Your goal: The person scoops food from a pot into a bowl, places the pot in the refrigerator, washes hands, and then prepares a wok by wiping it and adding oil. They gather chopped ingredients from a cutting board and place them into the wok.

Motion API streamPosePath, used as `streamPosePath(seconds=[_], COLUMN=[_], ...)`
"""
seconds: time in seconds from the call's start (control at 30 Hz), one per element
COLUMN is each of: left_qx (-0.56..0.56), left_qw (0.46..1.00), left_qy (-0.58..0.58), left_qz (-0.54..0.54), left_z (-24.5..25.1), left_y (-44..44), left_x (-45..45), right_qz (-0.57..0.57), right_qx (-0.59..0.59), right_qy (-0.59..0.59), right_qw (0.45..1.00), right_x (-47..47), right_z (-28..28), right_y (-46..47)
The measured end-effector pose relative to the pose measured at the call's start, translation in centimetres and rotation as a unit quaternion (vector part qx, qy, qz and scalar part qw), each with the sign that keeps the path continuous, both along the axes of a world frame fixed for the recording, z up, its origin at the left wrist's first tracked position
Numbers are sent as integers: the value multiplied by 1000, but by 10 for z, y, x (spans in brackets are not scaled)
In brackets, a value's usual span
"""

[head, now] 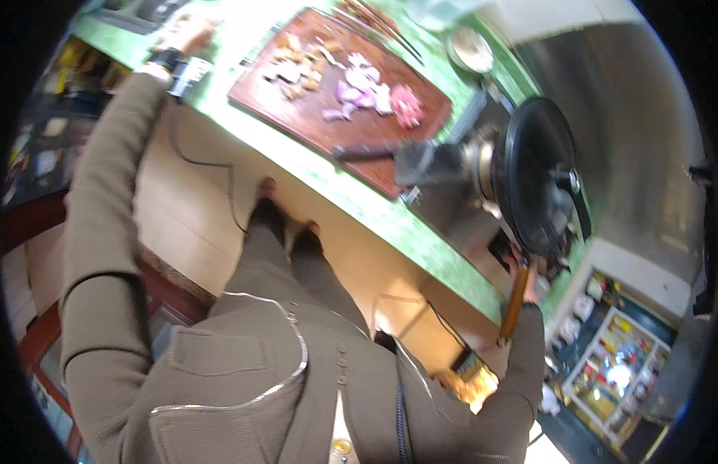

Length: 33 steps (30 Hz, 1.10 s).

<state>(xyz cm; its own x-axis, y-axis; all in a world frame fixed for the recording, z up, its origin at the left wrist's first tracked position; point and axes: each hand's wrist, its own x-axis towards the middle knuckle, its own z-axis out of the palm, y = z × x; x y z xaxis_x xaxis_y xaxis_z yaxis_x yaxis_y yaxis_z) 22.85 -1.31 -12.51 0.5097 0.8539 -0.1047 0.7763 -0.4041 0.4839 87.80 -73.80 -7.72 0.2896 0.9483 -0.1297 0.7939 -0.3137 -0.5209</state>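
Note:
My left hand [193, 33], blurred and overexposed, is at the far left of the green counter [231, 122]. A small box-like device [190, 75] with a dark cord lies just below its wrist. My right hand [530, 284] is partly hidden behind the wooden handle [514, 304] of a black frying pan [535, 180] at the stove; whether it grips the handle cannot be told. A cleaver [431, 163] lies with its dark handle over the brown cutting board [312, 130]. On the board are chopped purple onion [359, 95], pink minced meat [406, 107] and brownish cut pieces [295, 66].
Chopsticks [393, 32] lie beyond the board, near a round bowl with white contents [471, 51]. A steel stove [457, 214] borders the board. Cords hang below the counter edge, and a wooden chair [43, 330] stands at left.

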Motion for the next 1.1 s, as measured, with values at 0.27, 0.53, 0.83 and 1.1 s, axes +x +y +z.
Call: streamPosePath(seconds=[0.27, 0.53, 0.83, 1.1], left_qx=[41, -25, -129, -138], left_qw=[975, 910, 875, 858], left_qy=[-179, -334, -334, -354], left_qz=[126, 243, 325, 346], left_z=[-26, -9, -32, -35], left_y=[-52, -227, -313, -326], left_x=[-11, -20, -52, -70], right_qz=[32, 28, -32, -247], right_qx=[-38, -117, -199, -181], right_qy=[-157, -125, -102, 7], right_qw=[986, 985, 974, 952], right_x=[18, 13, -21, -29], right_z=[-17, -2, 24, 20], right_y=[-12, 0, 28, 18])
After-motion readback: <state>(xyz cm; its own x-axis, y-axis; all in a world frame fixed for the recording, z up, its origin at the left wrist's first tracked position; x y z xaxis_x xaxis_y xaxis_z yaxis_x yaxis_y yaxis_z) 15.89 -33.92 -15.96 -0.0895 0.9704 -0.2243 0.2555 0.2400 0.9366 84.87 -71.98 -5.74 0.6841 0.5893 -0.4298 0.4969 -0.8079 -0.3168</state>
